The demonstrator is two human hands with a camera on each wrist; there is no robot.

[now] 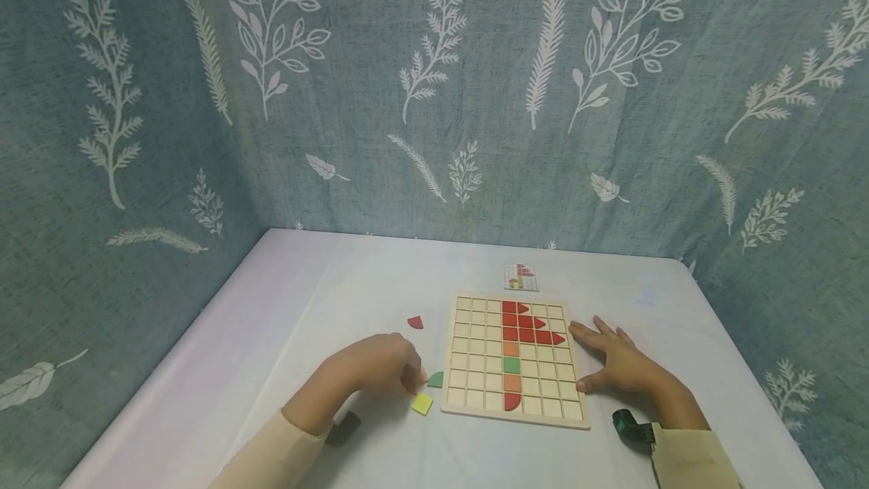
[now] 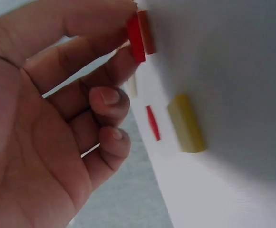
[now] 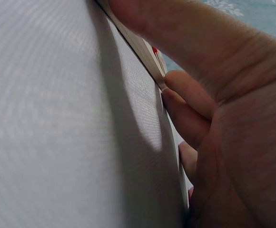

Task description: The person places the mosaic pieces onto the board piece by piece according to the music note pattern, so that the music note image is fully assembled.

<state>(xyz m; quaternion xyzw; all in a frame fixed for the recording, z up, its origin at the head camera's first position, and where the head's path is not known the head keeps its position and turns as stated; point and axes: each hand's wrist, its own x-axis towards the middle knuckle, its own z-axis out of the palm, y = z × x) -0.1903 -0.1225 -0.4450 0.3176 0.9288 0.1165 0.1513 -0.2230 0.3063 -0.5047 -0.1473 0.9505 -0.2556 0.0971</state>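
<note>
My left hand is low over the table, left of the wooden grid board. In the left wrist view, its thumb and fingers pinch a small red tile, while the last two fingers curl inward. An orange tile shows just behind that one. Close to the fingertips lie a yellow square tile and a green quarter-round tile. With fingers spread, my right hand touches the board's right edge. Red tiles, an orange one and a green one sit in the grid.
A small pattern card lies behind the board. One loose red quarter-round tile is farther back on the white tabletop. Patterned cloth hangs around the table's back and sides.
</note>
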